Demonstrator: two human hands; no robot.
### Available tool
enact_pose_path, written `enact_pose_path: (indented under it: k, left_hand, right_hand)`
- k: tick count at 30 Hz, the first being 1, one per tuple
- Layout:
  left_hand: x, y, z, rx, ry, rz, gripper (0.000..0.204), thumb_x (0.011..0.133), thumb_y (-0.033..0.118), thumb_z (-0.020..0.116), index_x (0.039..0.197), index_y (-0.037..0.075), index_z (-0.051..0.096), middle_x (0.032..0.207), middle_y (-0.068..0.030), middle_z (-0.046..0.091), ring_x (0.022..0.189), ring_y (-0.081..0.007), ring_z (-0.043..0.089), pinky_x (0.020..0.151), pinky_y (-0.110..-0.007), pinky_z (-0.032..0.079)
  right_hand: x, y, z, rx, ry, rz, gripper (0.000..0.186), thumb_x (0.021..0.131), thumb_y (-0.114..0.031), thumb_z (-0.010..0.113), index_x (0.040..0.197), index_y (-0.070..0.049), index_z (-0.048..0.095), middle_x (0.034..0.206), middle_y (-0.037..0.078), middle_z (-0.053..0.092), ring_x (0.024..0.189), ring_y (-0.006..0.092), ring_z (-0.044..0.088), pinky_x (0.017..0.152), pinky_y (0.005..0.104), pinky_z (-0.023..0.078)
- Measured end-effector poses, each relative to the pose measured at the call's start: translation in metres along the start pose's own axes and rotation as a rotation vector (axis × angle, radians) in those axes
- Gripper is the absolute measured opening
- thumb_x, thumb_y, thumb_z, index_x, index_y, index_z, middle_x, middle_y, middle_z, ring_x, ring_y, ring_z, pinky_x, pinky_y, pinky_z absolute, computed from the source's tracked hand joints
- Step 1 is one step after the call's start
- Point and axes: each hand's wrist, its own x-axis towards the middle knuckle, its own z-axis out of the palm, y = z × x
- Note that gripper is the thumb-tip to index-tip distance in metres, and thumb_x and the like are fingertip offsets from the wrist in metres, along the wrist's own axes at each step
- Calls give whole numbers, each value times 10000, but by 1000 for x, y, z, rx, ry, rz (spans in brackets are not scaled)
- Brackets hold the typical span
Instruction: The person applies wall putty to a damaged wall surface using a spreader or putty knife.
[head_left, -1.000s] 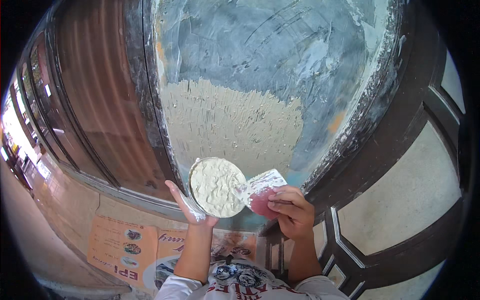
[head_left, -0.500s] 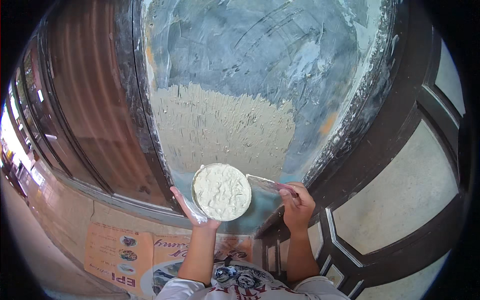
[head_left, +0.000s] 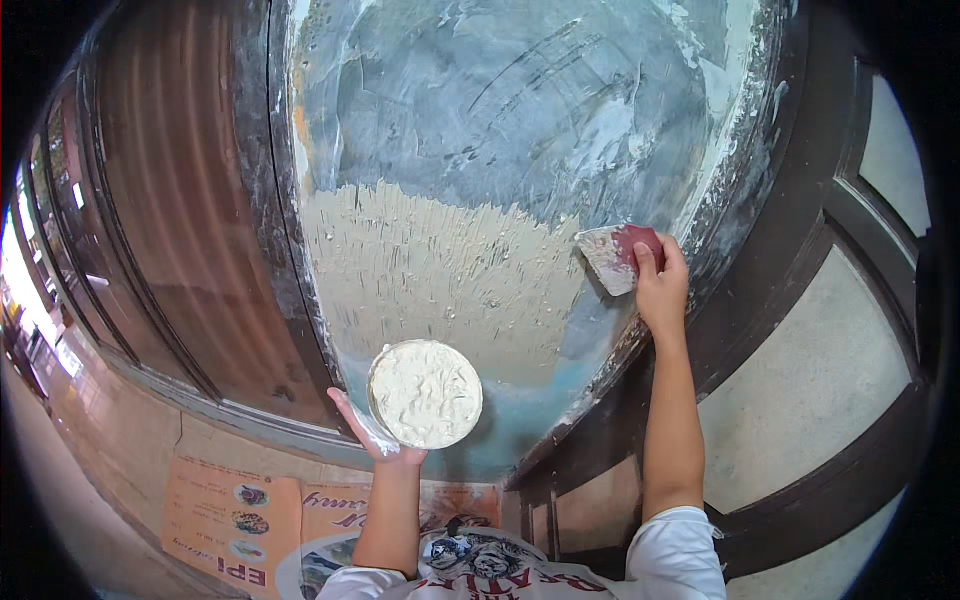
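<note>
My left hand (head_left: 372,438) holds up a round tub of pale putty (head_left: 425,394), its full top facing me, below the wall panel. My right hand (head_left: 660,285) is raised high on the right and grips a putty knife with a red handle (head_left: 618,256), its wide blade flat against the blue-grey wall panel (head_left: 520,110). A band of beige, ridged putty (head_left: 440,270) covers the lower middle of that panel, to the left of the blade. The blade touches the panel at the right edge of the putty band.
A dark wooden frame (head_left: 770,230) borders the panel on the right, with pale panels beyond it. A brown wooden door or shutter (head_left: 170,230) stands at the left. Orange printed sheets (head_left: 230,510) lie below near my feet.
My right hand has lifted the putty knife from beside the tub up and to the right onto the wall panel. My left hand with the tub has stayed about where it was.
</note>
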Motion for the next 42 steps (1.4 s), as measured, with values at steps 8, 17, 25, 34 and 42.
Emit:
enact_pose_path:
  k: [8, 17, 25, 34, 42]
  left_hand:
    - [4, 5, -3, -4, -46, 3, 1051, 833, 887, 448, 1504, 80, 459, 1542, -176, 464, 1377, -389, 485, 1120, -579, 423]
    - [4, 9, -7, -49, -32, -4, 1066, 810, 898, 469, 1487, 74, 483, 1535, -174, 473, 1355, -392, 503, 1101, -590, 441]
    - [5, 11, -4, -15, 31, 46, 1055, 815, 889, 478, 1488, 78, 481, 1538, -170, 467, 1357, -395, 499, 1100, -589, 442]
    - [2, 14, 1, -3, -17, 47, 1029, 861, 887, 380, 1492, 80, 471, 1542, -162, 465, 1386, -381, 475, 1138, -563, 406]
    - [3, 14, -2, -26, 9, 42, 1040, 812, 884, 493, 1466, 76, 507, 1516, -182, 494, 1339, -399, 521, 1079, -593, 462]
  right_hand:
    - [21, 18, 3, 25, -42, -3, 225, 980, -163, 669, 1123, 9, 645, 946, 148, 706, 848, 243, 665, 807, 357, 516]
    - [26, 7, 1, -36, -31, -31, 239, 986, -156, 661, 1138, 27, 634, 944, 145, 704, 867, 211, 663, 809, 347, 516]
    - [32, 7, 3, -63, -38, -70, 250, 994, -184, 662, 1128, 25, 633, 952, 137, 707, 870, 204, 655, 812, 343, 514]
    - [19, 22, 11, -84, -102, -47, 228, 981, -166, 667, 1118, 14, 644, 967, 142, 707, 872, 208, 656, 822, 340, 515]
    - [13, 27, 9, -24, -119, -46, 247, 986, -204, 682, 1111, 6, 649, 952, 128, 704, 874, 206, 654, 824, 330, 511]
